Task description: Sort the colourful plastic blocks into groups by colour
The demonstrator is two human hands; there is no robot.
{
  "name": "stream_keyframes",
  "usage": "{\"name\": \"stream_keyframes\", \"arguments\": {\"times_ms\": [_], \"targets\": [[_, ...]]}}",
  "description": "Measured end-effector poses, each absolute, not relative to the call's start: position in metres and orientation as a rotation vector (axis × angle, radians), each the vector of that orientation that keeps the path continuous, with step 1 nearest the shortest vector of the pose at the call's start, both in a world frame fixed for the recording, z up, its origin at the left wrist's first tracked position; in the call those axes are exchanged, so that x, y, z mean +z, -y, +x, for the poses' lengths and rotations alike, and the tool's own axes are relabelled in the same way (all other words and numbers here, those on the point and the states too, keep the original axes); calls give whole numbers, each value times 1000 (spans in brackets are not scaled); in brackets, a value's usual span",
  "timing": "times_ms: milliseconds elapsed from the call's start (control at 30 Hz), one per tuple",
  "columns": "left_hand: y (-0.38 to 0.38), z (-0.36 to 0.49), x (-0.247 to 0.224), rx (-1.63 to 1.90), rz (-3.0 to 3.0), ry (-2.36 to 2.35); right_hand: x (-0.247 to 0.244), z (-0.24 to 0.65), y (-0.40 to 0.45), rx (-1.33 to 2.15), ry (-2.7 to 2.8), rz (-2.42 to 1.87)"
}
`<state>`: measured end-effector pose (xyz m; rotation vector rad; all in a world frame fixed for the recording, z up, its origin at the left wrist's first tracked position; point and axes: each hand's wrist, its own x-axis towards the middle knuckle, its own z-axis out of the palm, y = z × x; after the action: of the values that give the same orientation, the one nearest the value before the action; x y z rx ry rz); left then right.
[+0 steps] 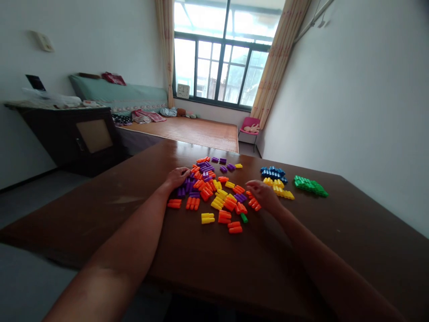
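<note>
- Blocks [217, 184] are lying in a loose pile at the middle of the desk [201, 255], orange, purple and yellow mixing, probably so that both sides are being easy to reach.
- Left hand [176, 178] is resting at the pile's left edge, beside purple blocks [181, 192]; the left forearm [134, 232] is crossing the desk's near left part, perhaps steadying the hand.
- Left fingers [184, 171] are bending down toward the wood; whether they are gripping a block is not showing.
- Right hand [264, 195] is hanging at the pile's right edge, over or just beside orange blocks [254, 205]; whether it is touching them is unclear.
- Right fingers [252, 184] are curling left toward the pile, a bend that seems to be suiting small pieces; any grip is too small to make out.
- Right of the pile, a blue group [273, 173], a yellow group [279, 188] and a green group [310, 185] are lying packed together, each in its own colour, apparently for order.
- The yellow group is sitting close on the near side of the blue one; the green group is lying apart, farther right, its gap likely making it easier to tell.
- One green block [244, 218] is lying among orange ones at the pile's near side, away from its colour.
- Joined tubes are lying flat, which is probably stopping them from rolling.
</note>
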<state>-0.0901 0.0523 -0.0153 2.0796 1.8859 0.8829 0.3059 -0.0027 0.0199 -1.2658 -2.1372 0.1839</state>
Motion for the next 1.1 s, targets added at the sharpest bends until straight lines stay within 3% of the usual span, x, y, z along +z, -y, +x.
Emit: {"name": "stream_keyframes", "arguments": {"times_ms": [167,367,533,700,800,1100], "targets": [[-49,-89,-13,900,2060,-1881,24,215,4,86,2553,-1339],[-54,-91,-18,896,2057,-1872,30,206,-19,412,2527,-1250],[-54,-91,-17,911,2029,-1877,43,274,-40,453,2012,-1285],[-52,-91,-12,881,2030,-1879,28,412,-66,70,1386,-1760],[-54,-92,-13,869,2038,-1908,3,470,-74,-19,1288,-2012],[-58,-97,-18,881,2061,-1874,-20,473,-82,59,1445,-2252]]}}
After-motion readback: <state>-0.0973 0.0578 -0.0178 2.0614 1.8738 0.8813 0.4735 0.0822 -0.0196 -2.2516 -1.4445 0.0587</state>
